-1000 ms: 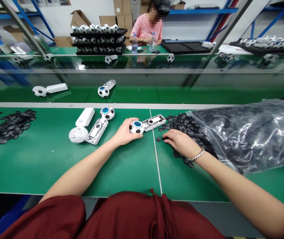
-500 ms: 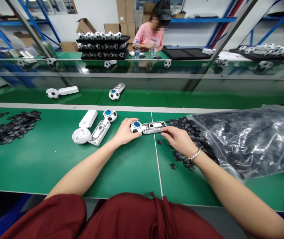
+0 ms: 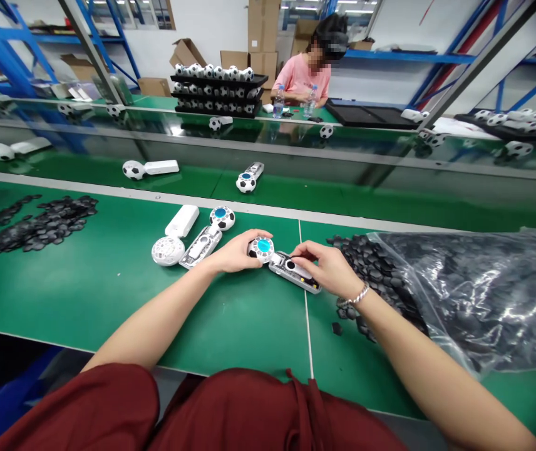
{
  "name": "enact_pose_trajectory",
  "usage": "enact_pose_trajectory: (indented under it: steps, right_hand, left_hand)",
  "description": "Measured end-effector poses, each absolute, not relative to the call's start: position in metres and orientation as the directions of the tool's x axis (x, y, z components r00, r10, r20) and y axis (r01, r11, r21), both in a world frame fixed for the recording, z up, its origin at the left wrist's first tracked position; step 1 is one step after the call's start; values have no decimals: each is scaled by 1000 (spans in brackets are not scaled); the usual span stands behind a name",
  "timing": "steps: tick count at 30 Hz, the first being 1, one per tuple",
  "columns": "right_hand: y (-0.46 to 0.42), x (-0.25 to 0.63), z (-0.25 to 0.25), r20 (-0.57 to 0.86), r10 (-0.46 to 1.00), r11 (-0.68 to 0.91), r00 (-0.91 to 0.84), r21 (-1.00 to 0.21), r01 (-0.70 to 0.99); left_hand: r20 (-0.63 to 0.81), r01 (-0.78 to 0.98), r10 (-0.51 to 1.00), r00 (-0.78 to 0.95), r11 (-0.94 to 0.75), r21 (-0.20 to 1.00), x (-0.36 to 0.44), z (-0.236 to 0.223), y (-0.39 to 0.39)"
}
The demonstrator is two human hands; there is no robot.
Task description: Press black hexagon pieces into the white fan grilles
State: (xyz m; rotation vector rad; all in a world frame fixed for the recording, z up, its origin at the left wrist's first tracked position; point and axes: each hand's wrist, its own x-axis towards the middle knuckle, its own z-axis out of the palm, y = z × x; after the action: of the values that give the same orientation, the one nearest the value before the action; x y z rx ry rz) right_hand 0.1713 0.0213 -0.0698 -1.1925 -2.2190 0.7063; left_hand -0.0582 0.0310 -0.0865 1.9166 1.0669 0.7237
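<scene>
My left hand (image 3: 240,254) is closed around the ball-shaped head (image 3: 263,248) of a football-patterned handheld device, which has a blue disc on top. Its open handle (image 3: 296,275) points right and toward me, showing inner parts and a round black spot. Over the handle, close to the neck, my right hand (image 3: 327,266) pinches what looks like a small black piece, mostly hidden by the fingers. Left of my left hand lie a similar device with an open handle (image 3: 201,248) and a white cover half with a slotted round end (image 3: 168,250).
Loose black pieces (image 3: 376,269) spill from a clear plastic bag (image 3: 498,294) on the right. Another black pile (image 3: 47,222) lies left. Devices rest on the lower green strip (image 3: 202,181) beyond the table edge. A person in pink (image 3: 303,78) sits opposite, near stacked trays (image 3: 216,94).
The handle's far end has swung toward me. My right hand has moved from that end to over the handle near the neck. My left hand still holds the head. The camera view has tilted.
</scene>
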Motion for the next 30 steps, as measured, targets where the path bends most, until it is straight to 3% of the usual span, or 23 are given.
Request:
enact_pose_trajectory:
  steps: [3, 8, 13, 25, 30]
  right_hand:
    - [23, 166, -75, 232, 835, 520, -499, -633, 574]
    - [25, 154, -82, 212, 830, 499, -515, -693, 520]
    - [29, 141, -85, 283, 745, 629, -605, -600, 494]
    - [33, 139, -89, 357, 694, 718, -626, -417, 558]
    - [36, 140, -90, 348, 720, 692, -601, -435, 577]
  left_hand:
    - [103, 416, 869, 484, -332, 847, -57, -90, 32]
    - [139, 444, 853, 502, -392, 806, -56, -96, 33]
    - [178, 421, 831, 527, -437, 795, -58, -99, 31]
    - [269, 412, 831, 487, -490, 768, -53, -104, 30]
    - [270, 452, 835, 479, -498, 740, -50, -103, 31]
